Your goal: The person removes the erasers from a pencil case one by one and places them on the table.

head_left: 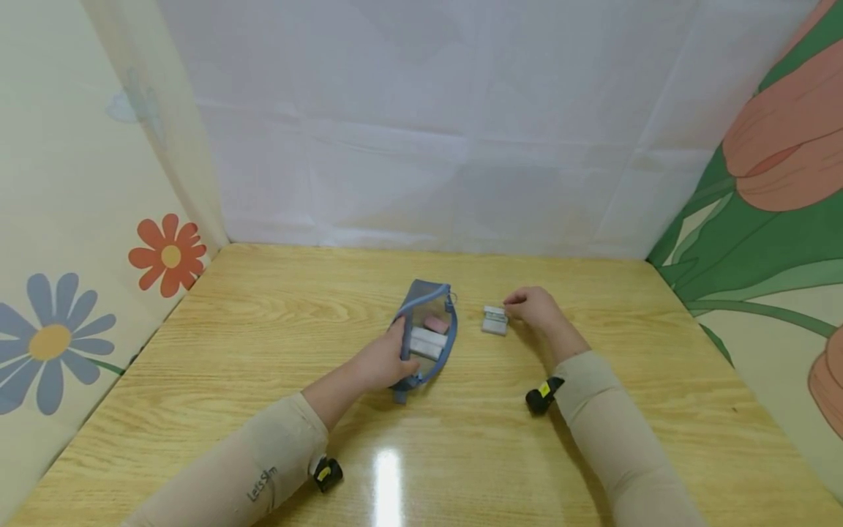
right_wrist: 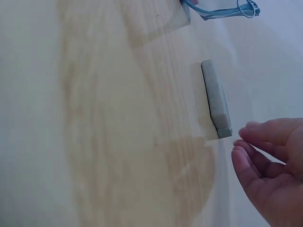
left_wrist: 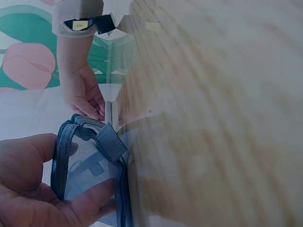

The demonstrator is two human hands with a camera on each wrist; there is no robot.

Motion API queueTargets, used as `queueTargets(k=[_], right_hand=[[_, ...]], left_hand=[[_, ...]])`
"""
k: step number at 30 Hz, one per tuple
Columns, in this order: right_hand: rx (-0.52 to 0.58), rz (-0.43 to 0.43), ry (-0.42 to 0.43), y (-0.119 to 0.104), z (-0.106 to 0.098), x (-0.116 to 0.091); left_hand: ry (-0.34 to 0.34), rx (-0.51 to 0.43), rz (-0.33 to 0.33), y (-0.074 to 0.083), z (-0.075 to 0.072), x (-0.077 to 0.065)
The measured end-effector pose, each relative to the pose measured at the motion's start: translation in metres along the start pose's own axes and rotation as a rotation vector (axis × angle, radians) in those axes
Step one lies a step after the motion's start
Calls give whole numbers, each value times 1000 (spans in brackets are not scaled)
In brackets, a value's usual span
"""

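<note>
- Right of center in the head frame, gray block [head_left: 495,327] lies flat on the surface [head_left: 283,307], just left of the right hand [head_left: 536,311].
- Right hand nearer to block; left hand [head_left: 378,362] is further left, past the gap between block and pouch [head_left: 452,335].
- Block's long axis, from right wrist view: runs top to bottom, lower end leaning right; that lower end points at the fingers. Head view shows a nearly square outline.
- Right fingers: bent, tips close to thumb, narrow gap, holding nothing; small space to block's end in right wrist view, though head view looks like contact.
- Left fingers: grip the pouch by its left side, mouth spread, thumb at the near end.
- Inside pouch: pink piece [head_left: 435,323] above pale block [head_left: 428,342].
</note>
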State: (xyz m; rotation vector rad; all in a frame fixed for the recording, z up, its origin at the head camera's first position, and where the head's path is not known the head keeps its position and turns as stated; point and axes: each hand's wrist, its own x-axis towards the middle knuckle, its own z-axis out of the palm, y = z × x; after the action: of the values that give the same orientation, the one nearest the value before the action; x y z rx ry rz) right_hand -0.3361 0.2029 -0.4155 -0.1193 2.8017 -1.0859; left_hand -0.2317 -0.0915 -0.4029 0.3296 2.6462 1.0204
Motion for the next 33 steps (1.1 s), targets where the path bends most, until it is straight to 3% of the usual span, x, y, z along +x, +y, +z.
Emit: queueTargets(k=[8, 12, 20, 27, 33], right_hand=[[-25, -66, 29, -6, -5, -1], [3, -92, 5, -18, -2, -6], [40, -155, -60, -48, 13, -18], [24, -239, -59, -59, 29, -22], [47, -241, -77, -67, 44, -25]], left_hand=[[-1, 7, -1, -2, 0, 0], [2, -11, 6, 0, 0, 0], [11, -9, 12, 1, 0, -1], [7, -10, 10, 0, 1, 0], [9, 0, 18, -1, 1, 0]])
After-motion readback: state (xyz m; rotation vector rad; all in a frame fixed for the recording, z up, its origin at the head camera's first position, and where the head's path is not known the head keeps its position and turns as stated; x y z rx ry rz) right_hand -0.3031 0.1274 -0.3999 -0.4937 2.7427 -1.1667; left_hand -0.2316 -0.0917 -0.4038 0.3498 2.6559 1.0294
